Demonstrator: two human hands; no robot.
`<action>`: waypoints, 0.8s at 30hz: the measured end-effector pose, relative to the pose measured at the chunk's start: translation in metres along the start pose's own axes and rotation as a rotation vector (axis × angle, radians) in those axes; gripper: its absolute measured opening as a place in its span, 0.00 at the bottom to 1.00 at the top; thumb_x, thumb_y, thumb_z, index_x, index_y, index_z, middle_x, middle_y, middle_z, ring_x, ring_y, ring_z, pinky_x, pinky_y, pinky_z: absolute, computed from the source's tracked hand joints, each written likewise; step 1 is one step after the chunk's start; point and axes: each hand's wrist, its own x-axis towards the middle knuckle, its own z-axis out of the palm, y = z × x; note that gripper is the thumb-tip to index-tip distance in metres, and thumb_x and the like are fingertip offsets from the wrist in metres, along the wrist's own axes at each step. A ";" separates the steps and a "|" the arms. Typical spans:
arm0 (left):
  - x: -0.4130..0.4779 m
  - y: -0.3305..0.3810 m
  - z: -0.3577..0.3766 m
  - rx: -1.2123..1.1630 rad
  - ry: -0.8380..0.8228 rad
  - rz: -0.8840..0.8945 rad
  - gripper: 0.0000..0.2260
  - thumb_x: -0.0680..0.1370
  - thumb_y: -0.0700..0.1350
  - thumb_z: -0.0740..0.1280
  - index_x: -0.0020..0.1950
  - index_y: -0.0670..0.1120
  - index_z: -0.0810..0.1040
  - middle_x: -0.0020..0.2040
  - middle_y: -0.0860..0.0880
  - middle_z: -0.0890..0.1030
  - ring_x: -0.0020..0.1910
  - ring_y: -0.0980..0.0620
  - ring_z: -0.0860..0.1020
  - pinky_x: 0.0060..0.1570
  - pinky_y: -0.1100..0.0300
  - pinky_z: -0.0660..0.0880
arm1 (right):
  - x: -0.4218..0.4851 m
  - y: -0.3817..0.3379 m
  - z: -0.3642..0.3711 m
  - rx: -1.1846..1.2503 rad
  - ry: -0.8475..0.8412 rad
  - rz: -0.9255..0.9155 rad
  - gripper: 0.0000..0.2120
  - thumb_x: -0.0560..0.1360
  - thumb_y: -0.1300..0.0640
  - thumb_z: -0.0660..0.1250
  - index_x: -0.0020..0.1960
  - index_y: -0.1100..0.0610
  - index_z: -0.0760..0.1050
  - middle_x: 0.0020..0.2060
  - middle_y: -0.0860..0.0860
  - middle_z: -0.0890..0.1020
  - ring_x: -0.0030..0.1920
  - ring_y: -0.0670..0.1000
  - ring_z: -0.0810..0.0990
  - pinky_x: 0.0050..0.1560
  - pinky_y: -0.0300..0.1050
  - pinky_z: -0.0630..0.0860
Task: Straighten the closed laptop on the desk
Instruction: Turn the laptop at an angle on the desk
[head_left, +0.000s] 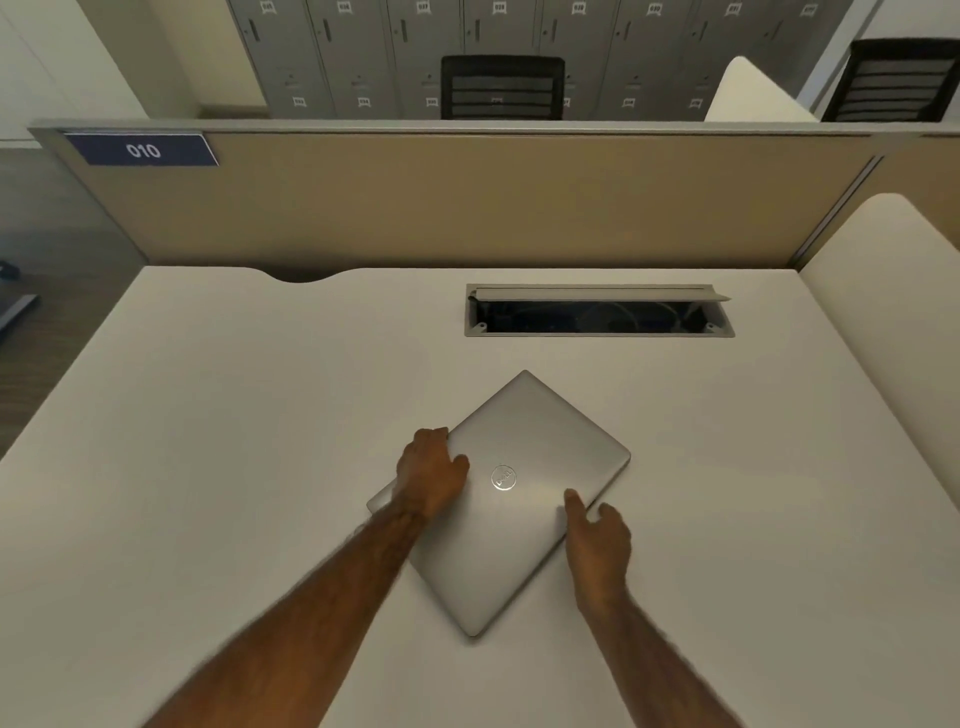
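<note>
A closed silver laptop (524, 467) lies on the white desk (208, 441), turned about 45 degrees so one corner points away from me. My left hand (431, 475) grips its left edge, fingers curled over the rim and thumb on the lid. On the lower right edge, my right hand (597, 540) rests with the thumb on the lid and the fingers beside the edge. The round logo shows between my hands.
An open cable tray (597, 312) is cut into the desk behind the laptop. A tan partition (467, 202) with a "010" label stands at the back. A white divider (883, 291) borders the right side. Chairs and lockers stand beyond.
</note>
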 end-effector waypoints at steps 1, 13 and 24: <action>0.005 0.003 0.001 0.019 -0.021 0.014 0.18 0.76 0.49 0.64 0.64 0.43 0.75 0.65 0.42 0.75 0.64 0.39 0.74 0.64 0.48 0.71 | -0.005 0.001 0.005 0.015 -0.014 0.007 0.29 0.78 0.46 0.70 0.67 0.68 0.74 0.63 0.68 0.78 0.65 0.66 0.77 0.63 0.53 0.72; 0.030 0.023 0.004 0.070 -0.085 0.034 0.27 0.73 0.50 0.67 0.72 0.49 0.71 0.66 0.42 0.72 0.66 0.39 0.70 0.63 0.48 0.69 | -0.017 -0.004 0.028 -0.035 -0.043 0.142 0.42 0.69 0.45 0.77 0.74 0.62 0.65 0.65 0.63 0.69 0.67 0.67 0.72 0.64 0.58 0.74; 0.015 0.010 -0.004 -0.143 -0.062 -0.064 0.35 0.61 0.51 0.64 0.70 0.50 0.73 0.63 0.44 0.73 0.65 0.40 0.70 0.65 0.47 0.71 | -0.005 -0.002 0.023 -0.059 -0.090 0.062 0.44 0.62 0.46 0.82 0.72 0.58 0.68 0.64 0.60 0.70 0.65 0.65 0.74 0.63 0.58 0.77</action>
